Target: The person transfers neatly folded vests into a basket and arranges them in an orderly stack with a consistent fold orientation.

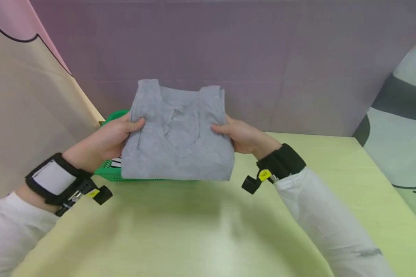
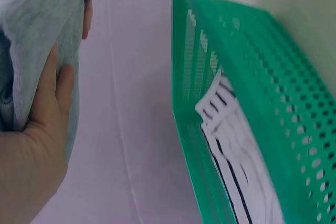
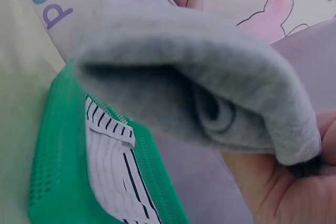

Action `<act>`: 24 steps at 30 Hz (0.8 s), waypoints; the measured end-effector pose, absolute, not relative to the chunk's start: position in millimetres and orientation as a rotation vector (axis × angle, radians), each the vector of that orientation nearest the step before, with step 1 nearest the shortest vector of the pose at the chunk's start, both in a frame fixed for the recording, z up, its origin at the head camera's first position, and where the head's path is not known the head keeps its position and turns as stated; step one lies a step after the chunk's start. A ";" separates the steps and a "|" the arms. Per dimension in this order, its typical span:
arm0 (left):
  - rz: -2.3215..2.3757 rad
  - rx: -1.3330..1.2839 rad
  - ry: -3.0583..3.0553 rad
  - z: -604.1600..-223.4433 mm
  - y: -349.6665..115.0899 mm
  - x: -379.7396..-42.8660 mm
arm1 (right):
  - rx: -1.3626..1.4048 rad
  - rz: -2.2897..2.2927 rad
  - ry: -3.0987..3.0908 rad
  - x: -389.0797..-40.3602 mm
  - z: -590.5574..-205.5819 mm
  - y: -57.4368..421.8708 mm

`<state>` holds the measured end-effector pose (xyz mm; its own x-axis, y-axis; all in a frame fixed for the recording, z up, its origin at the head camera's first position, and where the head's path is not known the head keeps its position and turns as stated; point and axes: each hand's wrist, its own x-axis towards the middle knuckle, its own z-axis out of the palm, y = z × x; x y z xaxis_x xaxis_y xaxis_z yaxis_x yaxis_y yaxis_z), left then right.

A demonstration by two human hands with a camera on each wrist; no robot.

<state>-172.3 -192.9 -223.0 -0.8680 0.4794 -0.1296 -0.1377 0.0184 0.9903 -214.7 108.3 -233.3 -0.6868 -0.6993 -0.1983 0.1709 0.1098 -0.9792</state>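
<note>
A grey garment [image 1: 180, 154], folded into a neat block with its neckline and shoulder parts at the top, is held up between both hands. My left hand [image 1: 112, 134] grips its left side, thumb on the front and fingers behind. On the opposite side my right hand [image 1: 244, 134] holds it the same way. Folded layers and a rolled inner edge of the garment [image 3: 220, 114] show in the right wrist view. Behind and below it stands a green basket [image 2: 283, 93], partly hidden by the garment in the head view.
Inside the basket lies a white cloth with black stripes [image 2: 236, 156]. The basket stands on a pale yellow-green table [image 1: 201, 231], toward the back left. A purple-grey backdrop [image 1: 263, 57] rises behind the table, with printed panels at both sides.
</note>
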 end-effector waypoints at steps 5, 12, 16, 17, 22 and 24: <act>1.947 0.373 1.851 -222.6 -202.3 -185.9 | -0.498 -1.650 1.738 -226.2 -225.7 96.7; 1.928 0.416 1.885 -218.1 -215.9 -195.9 | -0.456 -1.680 1.783 -241.1 -221.0 77.5; 1.923 0.441 1.897 -214.6 -223.6 -200.6 | -0.439 -1.752 1.802 -248.8 -219.9 64.6; 1.923 0.452 1.895 -213.7 -225.3 -202.2 | -0.431 -1.766 1.806 -250.8 -220.2 61.7; 1.919 0.473 1.901 -211.5 -231.7 -209.9 | -0.389 -1.786 1.808 -259.1 -222.7 51.0; 1.912 0.449 1.911 -212.0 -233.5 -212.7 | -0.383 -1.771 1.804 -262.0 -224.0 47.8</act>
<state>-212.7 -233.5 -212.0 -0.8690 0.4920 -0.0533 -0.0534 0.0138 0.9985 -262.0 47.8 -224.0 -0.7925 -0.5763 -0.1993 0.1885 0.0794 -0.9789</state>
